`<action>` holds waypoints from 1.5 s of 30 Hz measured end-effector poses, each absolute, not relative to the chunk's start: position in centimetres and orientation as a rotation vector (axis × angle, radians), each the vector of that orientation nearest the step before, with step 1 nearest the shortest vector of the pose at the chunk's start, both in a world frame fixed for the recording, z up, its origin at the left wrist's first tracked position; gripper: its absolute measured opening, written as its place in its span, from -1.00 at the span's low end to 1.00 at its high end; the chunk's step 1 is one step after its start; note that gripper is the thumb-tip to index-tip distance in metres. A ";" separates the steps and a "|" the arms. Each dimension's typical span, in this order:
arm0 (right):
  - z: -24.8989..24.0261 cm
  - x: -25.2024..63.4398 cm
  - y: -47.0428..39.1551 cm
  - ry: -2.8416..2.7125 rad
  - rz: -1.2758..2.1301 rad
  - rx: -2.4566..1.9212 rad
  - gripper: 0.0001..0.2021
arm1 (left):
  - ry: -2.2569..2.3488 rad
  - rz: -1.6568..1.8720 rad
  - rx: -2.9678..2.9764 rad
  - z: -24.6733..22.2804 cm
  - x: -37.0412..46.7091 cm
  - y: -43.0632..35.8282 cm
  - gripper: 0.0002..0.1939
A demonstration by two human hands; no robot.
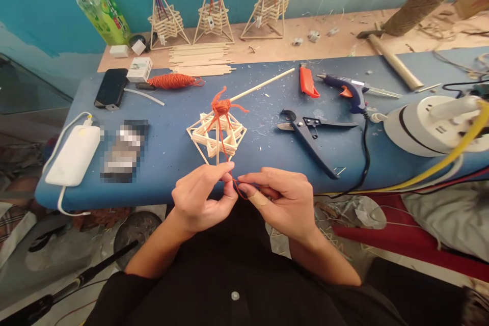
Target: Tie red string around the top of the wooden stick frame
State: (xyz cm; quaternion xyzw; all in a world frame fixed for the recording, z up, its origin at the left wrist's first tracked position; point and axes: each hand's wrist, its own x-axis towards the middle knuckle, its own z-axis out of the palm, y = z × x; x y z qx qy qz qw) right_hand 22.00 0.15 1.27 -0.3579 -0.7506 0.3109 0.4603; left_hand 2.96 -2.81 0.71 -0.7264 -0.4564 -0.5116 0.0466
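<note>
A small wooden-stick lantern frame [217, 135] stands near the front edge of the blue table [168, 137]. Orange-red yarn [221, 107] is wrapped around its peak, and a long stick [263, 84] juts out from there toward the upper right. One yarn strand [223, 145] runs from the peak down to my fingers. My left hand [206, 193] pinches this strand just in front of the frame's base. Close beside it, my right hand [280, 198], with a bandage on the thumb, also pinches the strand, which loops between the two hands.
Pruning shears [309, 137], a glue gun [347, 89] and a red-orange tool [308, 81] lie to the right, near a white power strip [428, 122]. A yarn bundle [171, 81], phone [110, 89] and power bank [74, 153] sit left. Three similar frames [214, 23] stand behind loose sticks [202, 58].
</note>
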 end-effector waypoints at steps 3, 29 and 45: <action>1.2 22.0 0.2 -1.879 0.733 -0.914 -0.93 | -1.417 -1.569 -2.199 0.3 2.6 -2.7 -0.44; 7.2 20.7 6.3 -2.539 -0.167 -0.928 -0.70 | -1.835 -1.651 -2.149 -2.2 0.3 -0.2 0.08; 9.0 20.8 7.1 -2.738 -0.198 -0.897 -0.77 | -1.827 -1.607 -1.956 -2.3 2.0 0.0 0.05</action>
